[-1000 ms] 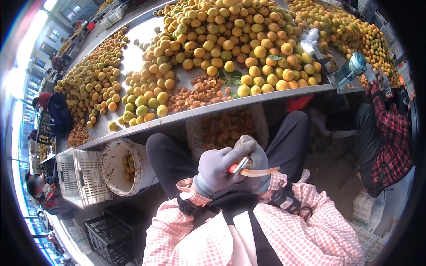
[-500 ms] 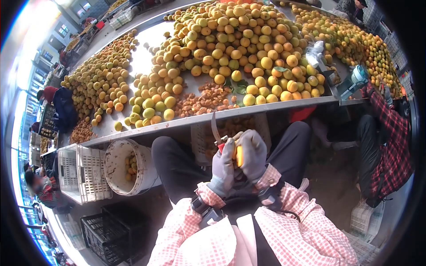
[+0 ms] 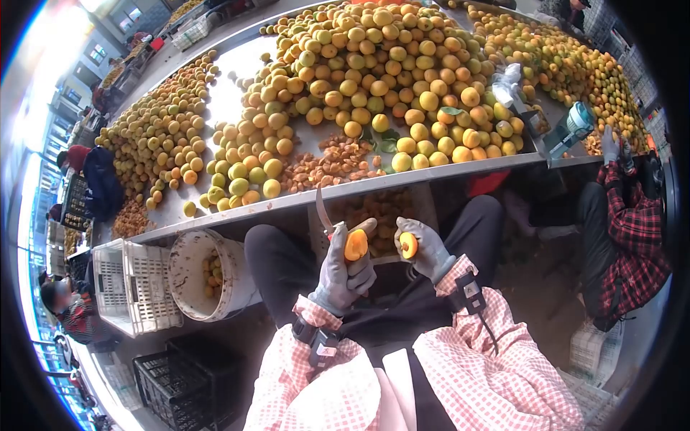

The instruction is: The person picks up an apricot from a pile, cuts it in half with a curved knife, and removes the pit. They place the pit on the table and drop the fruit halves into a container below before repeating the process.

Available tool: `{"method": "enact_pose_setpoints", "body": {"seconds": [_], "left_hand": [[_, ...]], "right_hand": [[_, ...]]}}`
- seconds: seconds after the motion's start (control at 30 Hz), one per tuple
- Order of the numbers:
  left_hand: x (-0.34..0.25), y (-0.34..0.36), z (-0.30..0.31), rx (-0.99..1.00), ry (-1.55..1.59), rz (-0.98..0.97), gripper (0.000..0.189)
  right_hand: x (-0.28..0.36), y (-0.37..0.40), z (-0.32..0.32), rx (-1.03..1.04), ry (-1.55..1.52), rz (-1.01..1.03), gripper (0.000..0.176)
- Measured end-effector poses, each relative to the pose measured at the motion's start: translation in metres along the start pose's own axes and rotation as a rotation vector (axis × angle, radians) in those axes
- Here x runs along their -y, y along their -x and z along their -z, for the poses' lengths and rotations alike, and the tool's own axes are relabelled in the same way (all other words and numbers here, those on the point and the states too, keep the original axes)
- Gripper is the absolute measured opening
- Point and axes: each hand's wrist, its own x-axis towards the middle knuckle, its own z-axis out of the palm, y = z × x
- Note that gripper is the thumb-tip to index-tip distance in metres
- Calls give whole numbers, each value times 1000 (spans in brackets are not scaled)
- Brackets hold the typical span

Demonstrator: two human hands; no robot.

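Observation:
Gloved, my left hand (image 3: 341, 271) is closed around a curved knife (image 3: 323, 208), its blade pointing up and away, and also holds an apricot half (image 3: 356, 245) with the orange cut face showing. Apart from it, to the right, my right hand (image 3: 433, 253) pinches the other apricot half (image 3: 409, 245), which has a brown centre. Both hands are over my lap, in front of the table edge. Beneath the table, beyond my hands, sits a crate (image 3: 430, 208) with orange-brown pieces in it.
Whole apricots (image 3: 374, 72) are heaped on the metal table (image 3: 251, 215), beside a pile of brown pits (image 3: 334, 164). A white bucket (image 3: 185, 284) with some fruit and white crates (image 3: 136, 287) stand left. A teal-lidded bottle (image 3: 573, 128) is at right, near a co-worker in plaid (image 3: 632, 244).
My hands, together before, have moved apart, and the apricot now shows as two halves, one in each hand. The knife has shifted left with my left hand. The co-worker's arms have moved.

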Motion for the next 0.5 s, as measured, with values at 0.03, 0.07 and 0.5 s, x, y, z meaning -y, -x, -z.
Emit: {"method": "enact_pose_setpoints", "body": {"seconds": [0.03,0.07,0.5], "left_hand": [[2,-2,-2,-16,15,11,58],[2,-3,-3,-32,27,18,57],[3,-45,36,-390,-933,-268,39]], "right_hand": [[-1,2,-1,124,-121,-40,30],[-2,4,-3,251,-242,-78,31],[6,45,3,371,-421,-91,36]]}}
